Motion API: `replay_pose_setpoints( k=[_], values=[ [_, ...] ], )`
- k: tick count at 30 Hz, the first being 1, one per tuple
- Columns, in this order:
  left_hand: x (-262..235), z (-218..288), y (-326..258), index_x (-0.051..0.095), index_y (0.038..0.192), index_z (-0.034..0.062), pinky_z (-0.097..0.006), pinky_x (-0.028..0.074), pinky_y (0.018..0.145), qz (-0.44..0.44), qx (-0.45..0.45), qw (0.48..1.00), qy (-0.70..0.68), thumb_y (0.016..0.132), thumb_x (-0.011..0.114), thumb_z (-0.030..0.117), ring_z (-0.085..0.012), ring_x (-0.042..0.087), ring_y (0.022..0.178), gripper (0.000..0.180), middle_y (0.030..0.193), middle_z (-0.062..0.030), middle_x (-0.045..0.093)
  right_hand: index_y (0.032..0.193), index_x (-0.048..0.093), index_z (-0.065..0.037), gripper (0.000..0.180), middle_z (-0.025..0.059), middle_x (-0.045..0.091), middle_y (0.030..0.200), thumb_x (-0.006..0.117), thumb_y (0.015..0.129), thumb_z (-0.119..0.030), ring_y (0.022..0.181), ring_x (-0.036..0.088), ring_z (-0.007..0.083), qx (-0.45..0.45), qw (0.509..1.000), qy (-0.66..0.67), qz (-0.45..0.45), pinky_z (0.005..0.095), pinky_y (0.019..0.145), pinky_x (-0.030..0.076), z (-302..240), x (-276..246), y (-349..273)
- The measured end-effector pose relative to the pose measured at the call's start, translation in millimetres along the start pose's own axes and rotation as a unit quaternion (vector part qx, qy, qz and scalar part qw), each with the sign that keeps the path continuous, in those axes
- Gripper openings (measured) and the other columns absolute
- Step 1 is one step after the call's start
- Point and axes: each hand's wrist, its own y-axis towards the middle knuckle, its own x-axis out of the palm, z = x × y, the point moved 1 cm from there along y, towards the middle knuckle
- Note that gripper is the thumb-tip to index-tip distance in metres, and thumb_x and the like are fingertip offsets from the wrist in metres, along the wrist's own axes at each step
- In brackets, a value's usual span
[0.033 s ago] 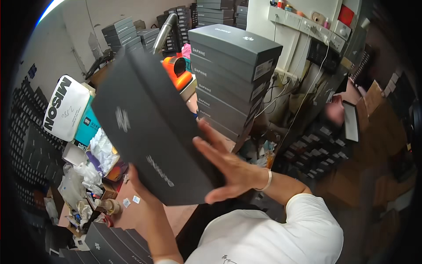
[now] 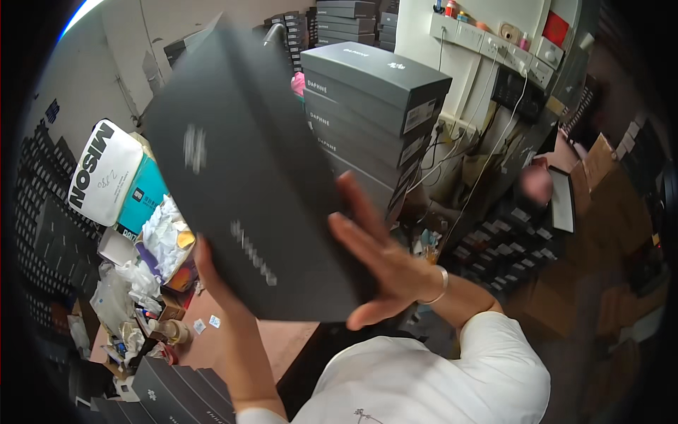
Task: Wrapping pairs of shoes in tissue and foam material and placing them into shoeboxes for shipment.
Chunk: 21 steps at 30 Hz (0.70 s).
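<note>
Between my two hands a dark grey lidded shoebox [image 2: 219, 191] is held up, tilted and blurred at its top. My left hand [image 2: 224, 286] grips its lower left edge, with the thumb side showing and the other fingers hidden by the box. Pressed against the box's lower right side is my right hand [image 2: 385, 265], fingers apart from one another and a light band at the wrist. Just past it, a tall stack of matching grey shoeboxes [image 2: 353, 106] stands upright.
Crumpled white paper and plastic [image 2: 166, 240] clutter the table [image 2: 282, 343] at left. More grey shoeboxes [image 2: 180, 392] lie at the near left. A white and teal package [image 2: 109, 177] leans behind the clutter. Cables [image 2: 487, 120] hang from wall sockets at right.
The held shoebox has risen slightly and swung right at its lower end, now covering the orange tool behind it. My right hand has moved a little up and right with it.
</note>
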Motion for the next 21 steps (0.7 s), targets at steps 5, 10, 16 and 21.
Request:
replay_pose_setpoints(
  k=[5,10,16,21],
  values=[
    [172.7,10.4,119.8,0.053,0.12,0.0085,-0.027,0.05,0.081,-0.107,-0.022,0.994,0.017,0.091,0.057,0.032,-0.0144,0.06,0.09,0.038,0.104,-0.0055,0.061,0.144,0.03,0.003,0.067,0.015,0.028,0.152,0.036,0.098,-0.045,0.14,0.027,0.0226,-0.026,0.962,0.146,0.23,0.0353,0.114,0.021,40.5,-134.1,52.6],
    [239.0,-71.4,165.5,0.025,0.143,0.0074,-0.04,0.035,0.104,-0.095,-0.093,0.983,0.128,0.08,0.066,0.047,-0.0304,0.036,0.129,0.085,0.139,-0.0204,0.035,0.139,0.039,0.0,0.057,0.0092,0.05,0.134,0.036,0.099,-0.039,0.12,0.049,0.0159,0.202,0.917,0.299,0.171,0.0324,0.103,0.037,153.2,-286.5,97.3],
    [188.0,-104.9,78.2,0.022,0.143,-0.0086,-0.037,0.016,0.115,-0.296,-0.008,0.88,0.371,0.091,0.059,0.04,-0.033,0.019,0.142,0.081,0.15,-0.028,0.022,0.131,0.048,-0.002,0.055,0.01,0.056,0.123,0.037,0.099,-0.046,0.11,0.055,0.0164,0.334,0.858,0.22,0.322,0.0348,0.094,0.042,227.2,-281.1,47.6],
    [30.6,-18.0,-33.1,0.038,0.141,0.0002,-0.042,0.023,0.112,-0.177,0.03,0.809,0.559,0.082,0.07,0.02,-0.035,0.032,0.137,0.07,0.147,-0.0219,0.035,0.12,0.055,-0.004,0.045,0.0054,0.062,0.102,0.036,0.101,-0.04,0.089,0.057,0.0141,0.196,0.793,0.221,0.533,0.0287,0.077,0.045,192.5,-240.3,-56.2]
  ],
)
